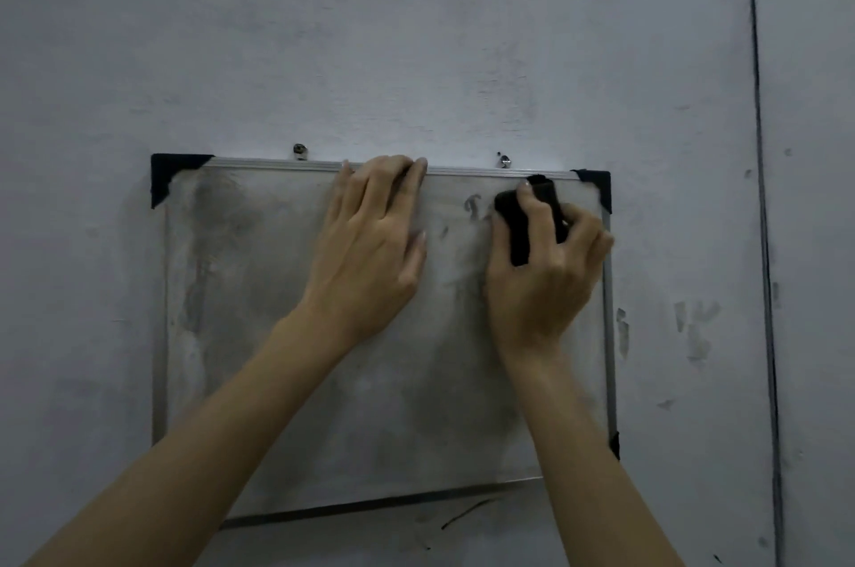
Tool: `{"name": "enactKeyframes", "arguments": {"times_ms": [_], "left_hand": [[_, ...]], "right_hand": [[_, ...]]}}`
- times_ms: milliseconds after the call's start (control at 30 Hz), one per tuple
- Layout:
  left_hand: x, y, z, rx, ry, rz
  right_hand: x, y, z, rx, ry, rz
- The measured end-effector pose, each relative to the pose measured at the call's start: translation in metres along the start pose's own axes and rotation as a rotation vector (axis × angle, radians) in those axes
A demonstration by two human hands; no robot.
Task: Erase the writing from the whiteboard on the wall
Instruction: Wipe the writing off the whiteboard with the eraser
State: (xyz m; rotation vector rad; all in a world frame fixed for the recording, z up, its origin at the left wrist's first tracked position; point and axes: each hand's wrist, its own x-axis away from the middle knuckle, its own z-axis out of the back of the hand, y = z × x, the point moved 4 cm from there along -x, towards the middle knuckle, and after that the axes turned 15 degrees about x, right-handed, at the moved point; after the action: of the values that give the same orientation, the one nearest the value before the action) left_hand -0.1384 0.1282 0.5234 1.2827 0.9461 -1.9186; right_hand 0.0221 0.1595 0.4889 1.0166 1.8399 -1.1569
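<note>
A small metal-framed whiteboard (259, 335) with black corner caps hangs on the grey wall. Its surface is smeared grey, and a few dark marks of writing (472, 208) show near the top right. My left hand (370, 243) lies flat on the board with its fingertips hooked over the top frame. My right hand (546, 280) grips a black eraser (523, 224) and holds it against the board's upper right area, just right of the dark marks.
Two screws (300, 149) (504, 160) stick out of the wall just above the board's top frame. A dark vertical seam (763, 243) runs down the wall at the right. Smudges (694, 326) mark the wall beside the board.
</note>
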Motion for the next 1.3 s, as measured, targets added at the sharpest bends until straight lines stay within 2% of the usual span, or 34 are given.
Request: {"name": "enactKeyframes", "arguments": {"times_ms": [67, 133, 233, 367, 433, 500, 567, 633, 700, 767, 833, 900, 967, 1033, 1100, 1200, 1233, 1300], "left_hand": [[0.026, 0.011, 0.002, -0.013, -0.008, 0.019], [0.062, 0.03, -0.002, 0.002, -0.042, 0.029], [0.11, 0.051, -0.015, 0.018, -0.081, 0.079], [0.136, 0.053, -0.028, -0.039, -0.187, 0.143], [0.138, 0.052, -0.03, -0.057, -0.221, 0.15], [0.14, 0.053, -0.031, -0.056, -0.241, 0.145], [0.145, 0.058, -0.034, -0.052, -0.264, 0.11], [0.154, 0.061, -0.041, -0.058, -0.295, 0.074], [0.161, 0.061, -0.049, -0.063, -0.325, 0.08], [0.165, 0.058, -0.055, -0.056, -0.336, 0.111], [0.165, 0.057, -0.058, -0.039, -0.315, 0.124], [0.163, 0.059, -0.058, -0.052, -0.291, 0.113], [0.159, 0.059, -0.058, -0.085, -0.298, 0.104], [0.158, 0.057, -0.057, -0.103, -0.319, 0.107], [0.158, 0.055, -0.058, -0.129, -0.342, 0.114], [0.158, 0.054, -0.062, -0.182, -0.358, 0.114], [0.158, 0.055, -0.063, -0.194, -0.355, 0.115], [0.157, 0.055, -0.064, -0.214, -0.336, 0.111]], "right_hand": [[0.009, 0.004, 0.004, 0.005, -0.016, -0.099], [0.023, 0.0, 0.008, 0.017, -0.038, -0.099], [0.052, -0.007, 0.017, -0.012, -0.098, 0.068], [0.057, 0.007, 0.026, -0.077, -0.114, 0.429], [0.04, 0.025, 0.021, -0.064, -0.097, 0.488], [0.019, 0.043, 0.016, -0.023, -0.069, 0.372], [0.006, 0.049, 0.012, 0.001, -0.067, 0.162], [0.005, 0.04, 0.01, 0.001, -0.083, -0.065], [0.012, 0.021, 0.012, -0.028, -0.099, -0.185], [0.029, 0.001, 0.017, -0.04, -0.109, -0.097], [0.05, -0.011, 0.025, -0.067, -0.149, 0.107], [0.06, -0.007, 0.029, -0.089, -0.184, 0.315], [0.053, 0.015, 0.027, -0.053, -0.164, 0.413], [0.036, 0.045, 0.023, 0.002, -0.111, 0.331], [0.019, 0.065, 0.019, 0.036, -0.091, 0.155], [0.016, 0.057, 0.018, 0.05, -0.114, -0.099], [0.02, 0.046, 0.019, 0.03, -0.122, -0.139], [0.037, 0.018, 0.022, -0.02, -0.135, -0.056]]}}
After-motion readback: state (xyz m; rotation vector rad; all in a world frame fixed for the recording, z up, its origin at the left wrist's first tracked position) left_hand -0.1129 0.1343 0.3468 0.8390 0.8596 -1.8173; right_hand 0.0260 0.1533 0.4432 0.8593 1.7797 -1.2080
